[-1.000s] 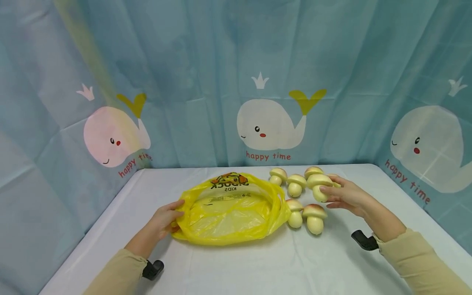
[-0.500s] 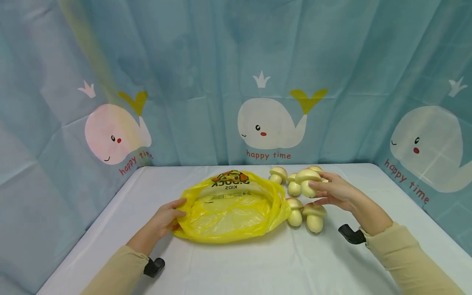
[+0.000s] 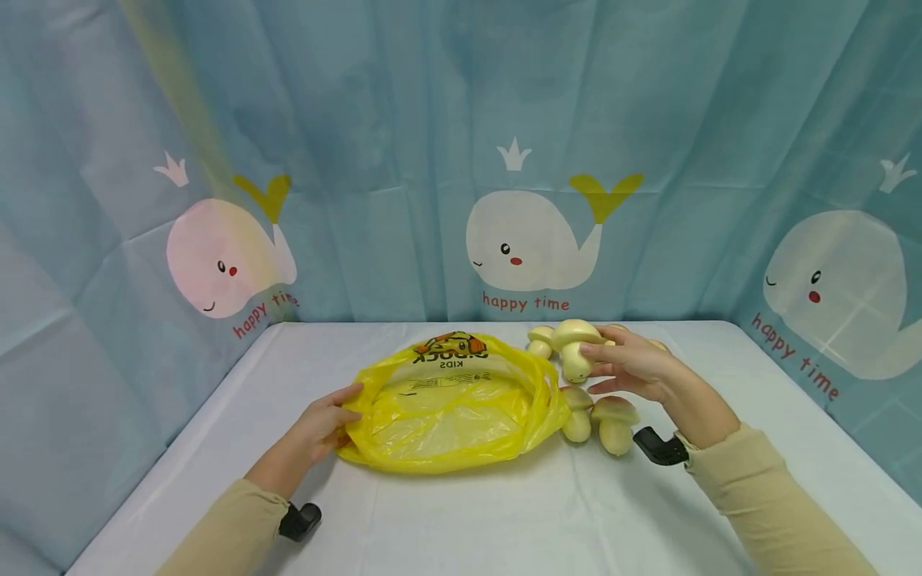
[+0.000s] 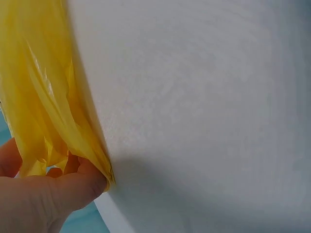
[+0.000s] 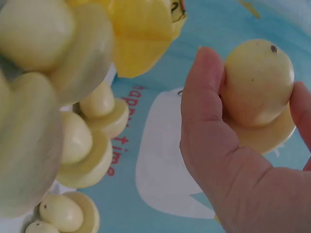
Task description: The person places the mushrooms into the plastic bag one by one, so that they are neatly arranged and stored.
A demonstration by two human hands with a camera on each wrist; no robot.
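Note:
My left hand [image 3: 318, 430] pinches the left edge of a yellow plastic bag [image 3: 450, 428], which lies on the table with its mouth spread towards me. In the left wrist view, thumb and fingers [image 4: 80, 187] grip the thin yellow film [image 4: 43, 82]. My right hand [image 3: 637, 364] holds a pale toy mushroom [image 3: 575, 334] by its stem, above the others and right of the bag. The right wrist view shows that mushroom's rounded stem [image 5: 257, 80] between thumb and fingers. Two mushrooms [image 3: 615, 424] lie below the right hand, beside the bag's right end.
Another mushroom [image 3: 540, 340] lies behind the bag's right end, and others are partly hidden behind the right hand. The white-covered table [image 3: 432, 528] meets a blue curtain [image 3: 382, 240] printed with whales. A black device is strapped at each wrist.
My right hand has moved left with the mushroom, from the right side of the group towards the bag. The left hand keeps its hold on the bag, nearly still.

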